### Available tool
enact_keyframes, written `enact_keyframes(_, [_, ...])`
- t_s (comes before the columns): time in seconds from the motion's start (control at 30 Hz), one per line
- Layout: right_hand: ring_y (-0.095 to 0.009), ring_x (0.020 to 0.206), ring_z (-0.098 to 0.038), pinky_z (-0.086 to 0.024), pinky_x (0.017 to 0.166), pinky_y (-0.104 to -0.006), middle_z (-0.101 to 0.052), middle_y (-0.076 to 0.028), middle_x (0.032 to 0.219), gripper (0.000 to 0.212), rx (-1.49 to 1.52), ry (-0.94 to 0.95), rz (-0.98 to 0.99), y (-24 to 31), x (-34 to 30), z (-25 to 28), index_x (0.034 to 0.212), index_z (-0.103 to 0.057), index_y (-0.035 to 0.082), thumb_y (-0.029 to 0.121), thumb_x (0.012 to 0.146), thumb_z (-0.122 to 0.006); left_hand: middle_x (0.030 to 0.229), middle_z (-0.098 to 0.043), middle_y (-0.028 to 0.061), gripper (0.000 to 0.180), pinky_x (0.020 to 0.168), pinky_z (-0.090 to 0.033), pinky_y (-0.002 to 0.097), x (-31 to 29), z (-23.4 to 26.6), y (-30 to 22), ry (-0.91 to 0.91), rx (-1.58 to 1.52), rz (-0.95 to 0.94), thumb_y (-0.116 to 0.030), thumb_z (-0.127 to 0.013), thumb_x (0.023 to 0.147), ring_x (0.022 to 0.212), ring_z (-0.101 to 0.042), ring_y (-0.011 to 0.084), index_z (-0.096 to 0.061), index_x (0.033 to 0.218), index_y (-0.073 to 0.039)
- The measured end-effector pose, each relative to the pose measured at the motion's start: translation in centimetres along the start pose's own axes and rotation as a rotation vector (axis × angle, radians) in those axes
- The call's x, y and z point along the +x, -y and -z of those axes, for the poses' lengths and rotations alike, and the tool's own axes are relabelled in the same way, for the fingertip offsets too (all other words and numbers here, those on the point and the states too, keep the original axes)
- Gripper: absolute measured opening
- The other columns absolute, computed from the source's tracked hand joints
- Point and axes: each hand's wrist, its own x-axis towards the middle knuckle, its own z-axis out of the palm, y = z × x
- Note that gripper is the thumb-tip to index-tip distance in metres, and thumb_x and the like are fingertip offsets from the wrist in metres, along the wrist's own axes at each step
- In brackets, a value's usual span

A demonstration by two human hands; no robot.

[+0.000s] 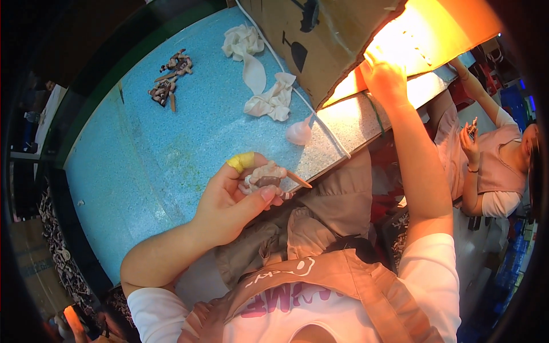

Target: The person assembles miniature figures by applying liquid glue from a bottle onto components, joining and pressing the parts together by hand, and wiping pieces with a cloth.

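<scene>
The left hand is closed on a small pale and brown figure, pinched between thumb and fingers above the near edge of the blue surface. A thin stick juts from the figure, its long axis pointing right and slightly near. The right hand is far off to the right, raised against a cardboard box under bright light; whether it grips the flap cannot be told. The left hand alone has the figure. White rags lie farther away.
</scene>
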Motion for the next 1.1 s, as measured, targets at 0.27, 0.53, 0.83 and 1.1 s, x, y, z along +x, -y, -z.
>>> enact_keyframes(0.27, [-0.024, 0.077, -0.061, -0.047, 0.071, -0.0331, -0.066, -0.011, 0.086, 0.024, 0.445, 0.041, -0.058, 0.2, -0.6, 2.7, 0.099, -0.063, 0.003, 0.019, 0.081, -0.062, 0.111, -0.057, 0.0108, 0.038, 0.074, -0.050, 0.0270, 0.3, -0.3, -0.2, -0.026, 0.004, 0.021, -0.004, -0.055, 0.087, 0.087, -0.060, 0.0163, -0.040, 0.121, -0.005])
enact_keyframes(0.53, [-0.014, 0.080, -0.056, -0.045, 0.071, -0.0238, -0.059, -0.010, 0.093, 0.019, 1.208, -0.002, -0.122, 12.3, -10.0, 13.3, 0.092, -0.061, -0.004, -0.007, 0.074, -0.067, 0.112, -0.056, 0.0117, 0.039, 0.081, -0.049, 0.0277, 0.0, -0.5, -0.2, 0.027, 0.096, 0.077, 0.002, -0.054, 0.087, 0.096, -0.056, 0.0143, -0.040, 0.123, 0.001])
enact_keyframes(0.83, [-0.016, 0.073, -0.055, -0.046, 0.065, -0.0255, -0.058, -0.010, 0.084, 0.028, 1.266, 0.045, 0.010, 15.2, -10.0, 14.4, 0.091, -0.062, -0.002, -0.007, 0.066, -0.073, 0.109, -0.056, 0.0075, 0.035, 0.083, -0.048, 0.0236, -0.4, -0.7, -0.9, 0.049, 0.319, 0.122, 0.000, -0.055, 0.087, 0.098, -0.054, 0.0102, -0.044, 0.119, 0.002])
enact_keyframes(1.1, [-0.019, 0.069, -0.053, -0.044, 0.060, -0.0260, -0.058, -0.008, 0.079, 0.028, 1.087, 0.022, 0.099, 15.8, -9.8, 14.3, 0.087, -0.065, 0.000, -0.003, 0.062, -0.076, 0.104, -0.058, 0.0044, 0.034, 0.071, -0.044, 0.0177, -0.5, -0.2, 0.1, 0.018, 0.515, -0.027, -0.005, -0.060, 0.086, 0.088, -0.054, 0.0050, -0.049, 0.117, 0.000])
